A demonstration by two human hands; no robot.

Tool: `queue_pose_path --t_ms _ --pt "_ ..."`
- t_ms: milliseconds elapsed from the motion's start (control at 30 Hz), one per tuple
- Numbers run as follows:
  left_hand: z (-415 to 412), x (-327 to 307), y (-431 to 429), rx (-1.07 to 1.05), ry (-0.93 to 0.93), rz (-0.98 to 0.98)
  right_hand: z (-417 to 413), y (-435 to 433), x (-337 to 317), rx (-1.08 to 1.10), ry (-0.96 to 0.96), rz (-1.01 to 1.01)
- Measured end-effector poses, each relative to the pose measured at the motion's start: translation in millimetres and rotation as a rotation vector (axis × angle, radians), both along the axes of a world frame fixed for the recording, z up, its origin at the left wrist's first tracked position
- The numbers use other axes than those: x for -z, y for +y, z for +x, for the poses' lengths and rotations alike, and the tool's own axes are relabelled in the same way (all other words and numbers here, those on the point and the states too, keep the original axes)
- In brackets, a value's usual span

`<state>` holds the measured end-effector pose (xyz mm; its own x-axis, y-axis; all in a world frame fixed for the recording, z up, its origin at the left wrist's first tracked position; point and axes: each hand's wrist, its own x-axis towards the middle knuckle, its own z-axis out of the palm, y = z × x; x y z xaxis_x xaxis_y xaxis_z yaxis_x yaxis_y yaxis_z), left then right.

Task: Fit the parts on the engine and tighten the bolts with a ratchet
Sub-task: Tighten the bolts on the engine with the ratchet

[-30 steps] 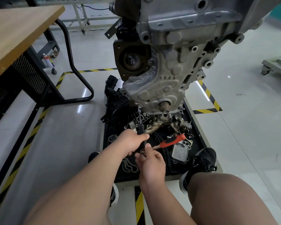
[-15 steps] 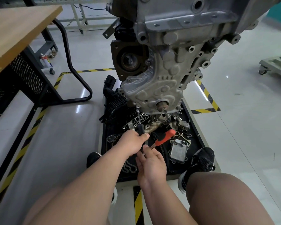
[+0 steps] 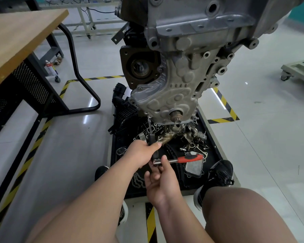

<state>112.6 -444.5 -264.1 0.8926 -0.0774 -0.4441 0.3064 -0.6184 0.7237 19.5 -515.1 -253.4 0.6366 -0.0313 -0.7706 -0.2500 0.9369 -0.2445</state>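
Head view, single frame.

- The engine [image 3: 191, 50] hangs at 12 o'clock. Its ribbed timing cover [image 3: 165, 100] faces the camera, and the crankshaft end [image 3: 176, 116] protrudes near the cover's lower edge.
- A slim extension bar [image 3: 149, 128] is stood nearly upright just below frame centre. Its top end is set against the lower-left edge of the timing cover. Whether a bolt is engaged there cannot be told.
- The left hand [image 3: 140, 155] is wrapped round the black lower section of the extension bar, with the fingers curled and the thumb pressed on it.
- The ratchet [image 3: 179, 160] is joined at its head to the bottom of the bar. Its red handle points to 3 o'clock, lying level over the tray.
- The right hand [image 3: 161, 181] is raised from 6 o'clock. The head end of the ratchet is pinched between its fingertips.
- A black parts tray [image 3: 215, 155] lies on the floor beneath the engine. A brownish cast manifold [image 3: 167, 139] and a flat oil cooler [image 3: 194, 168] are noted in it among small loose parts.
- A black shoe [image 3: 219, 174] is placed at the tray's 4 o'clock corner.
- A wooden bench [image 3: 16, 41] is recorded at 10 o'clock.
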Motion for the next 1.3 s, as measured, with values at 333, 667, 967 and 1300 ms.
queue_pose_path --t_ms 333,667,967,1300 --pt "0.4 -0.7 -1.7 0.018 -0.030 0.026 2.8 -1.0 3.6 0.036 0.000 -0.004" --pt "-3.0 -2.3 -11.8 0.014 -0.119 0.104 0.8 4.8 11.7 -0.018 -0.100 -0.483" --pt "-0.8 -1.9 -10.4 0.003 -0.083 0.077 1.0 4.5 12.3 0.006 -0.121 -0.428" --pt "-2.0 -1.1 -3.9 0.014 -0.044 0.060 -4.4 6.4 9.4 0.008 -0.011 -0.309"
